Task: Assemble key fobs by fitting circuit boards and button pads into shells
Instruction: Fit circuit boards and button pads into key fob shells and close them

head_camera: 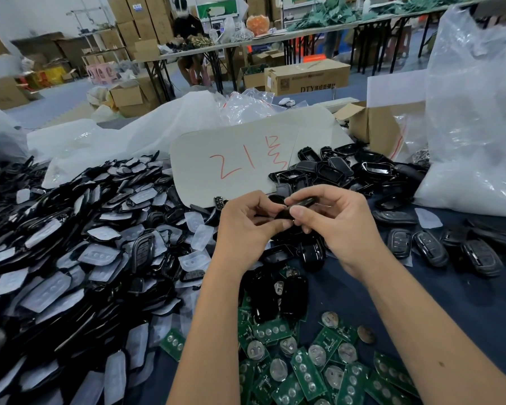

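Both hands meet above the table's middle around a black key fob shell. My left hand grips its lower part with curled fingers and thumb. My right hand pinches the upper edge between thumb and fingers. What sits inside the shell is hidden by the fingers. Green circuit boards with round battery clips lie in a heap near the front. A large pile of black shells with translucent button pads fills the left side. Several finished black fobs lie in a row to the right.
A grey card with red writing leans behind the hands, with empty black shell frames beside it. A big clear plastic bag stands at the right, and a cardboard box behind. A person sits at a far table.
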Demonstrator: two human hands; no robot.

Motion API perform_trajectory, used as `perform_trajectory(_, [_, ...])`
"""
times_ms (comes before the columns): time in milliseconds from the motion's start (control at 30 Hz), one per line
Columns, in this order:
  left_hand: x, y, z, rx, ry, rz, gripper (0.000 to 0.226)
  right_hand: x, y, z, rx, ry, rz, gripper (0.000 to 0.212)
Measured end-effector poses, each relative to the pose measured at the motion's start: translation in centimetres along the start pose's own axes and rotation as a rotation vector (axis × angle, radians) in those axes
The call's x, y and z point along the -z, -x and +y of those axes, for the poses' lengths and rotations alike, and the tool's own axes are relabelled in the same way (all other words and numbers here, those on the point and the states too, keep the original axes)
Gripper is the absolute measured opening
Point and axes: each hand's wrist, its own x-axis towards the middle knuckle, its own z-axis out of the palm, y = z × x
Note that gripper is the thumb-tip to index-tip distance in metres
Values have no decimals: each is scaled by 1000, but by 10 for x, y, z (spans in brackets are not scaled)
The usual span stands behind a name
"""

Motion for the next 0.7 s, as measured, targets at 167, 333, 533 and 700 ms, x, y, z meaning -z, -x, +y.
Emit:
perform_trajectory(167, [-1, 1, 5, -25, 21, -40, 23, 2, -1, 1, -18, -16, -1, 10])
perform_trajectory(333, [-5, 2, 9, 81, 181, 3, 10, 4, -3, 1, -16, -37, 36, 20])
perform_trajectory(533, [1, 2, 10, 116, 221, 8, 16, 3, -3, 1, -54, -73, 42, 15])
perform_trajectory(700, [-2, 3, 10, 34, 190, -46, 30, 2, -4, 3, -72, -95, 90, 18])
